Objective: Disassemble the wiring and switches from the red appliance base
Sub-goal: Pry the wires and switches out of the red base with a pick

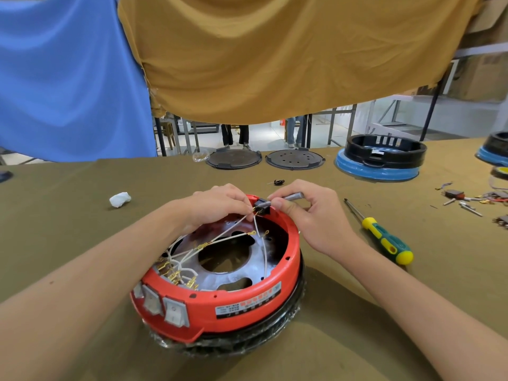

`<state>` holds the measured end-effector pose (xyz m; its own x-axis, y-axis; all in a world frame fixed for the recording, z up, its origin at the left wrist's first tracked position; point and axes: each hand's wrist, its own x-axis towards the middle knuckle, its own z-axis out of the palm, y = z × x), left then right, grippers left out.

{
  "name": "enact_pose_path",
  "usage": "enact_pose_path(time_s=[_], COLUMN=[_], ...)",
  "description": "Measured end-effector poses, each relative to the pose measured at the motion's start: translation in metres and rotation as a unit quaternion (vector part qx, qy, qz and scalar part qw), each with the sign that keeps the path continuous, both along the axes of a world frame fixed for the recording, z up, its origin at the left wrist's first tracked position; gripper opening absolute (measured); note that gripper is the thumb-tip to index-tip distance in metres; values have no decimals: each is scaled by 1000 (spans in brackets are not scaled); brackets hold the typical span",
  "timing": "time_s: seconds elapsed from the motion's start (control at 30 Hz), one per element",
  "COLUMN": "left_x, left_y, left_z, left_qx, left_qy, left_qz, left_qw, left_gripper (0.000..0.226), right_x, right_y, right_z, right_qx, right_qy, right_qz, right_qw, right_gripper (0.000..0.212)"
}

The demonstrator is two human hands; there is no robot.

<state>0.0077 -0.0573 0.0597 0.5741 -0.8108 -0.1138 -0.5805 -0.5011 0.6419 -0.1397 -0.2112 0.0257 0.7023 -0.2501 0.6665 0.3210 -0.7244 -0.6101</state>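
Red appliance base (242, 301) sits near the tabletop's (68, 229) front edge. At its far rim, the left hand (217, 203) pinches a white wire (239, 220) while the right hand (308, 210) grips a grey tool (292, 196) against a black connector (261, 206).

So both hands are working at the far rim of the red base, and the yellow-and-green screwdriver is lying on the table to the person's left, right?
Not quite. The head view shows the screwdriver lying on the table to the person's right, beside the right hand. The rest holds: it and the left hand work at the far rim of the red base.
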Motion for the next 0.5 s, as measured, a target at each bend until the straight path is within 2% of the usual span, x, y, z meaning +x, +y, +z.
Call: enact_pose_path(time_s=[0.13, 0.33, 0.5], left_x=[-1, 1, 1], left_y=[0, 0, 1], left_z=[1, -1, 0], left_qx=[0, -10, -2], left_qy=[-13, 4, 6], left_qz=[1, 1, 1], left_qw=[1000, 1000, 1000], left_gripper=[22, 23, 22], right_x=[1, 1, 2], right_y=[0, -3, -2], right_z=[-1, -4, -4], right_qx=[-8, 106, 143], right_qy=[2, 7, 20], right_qz=[2, 30, 35], right_qw=[1000, 994, 989], right_gripper=[10, 10, 10])
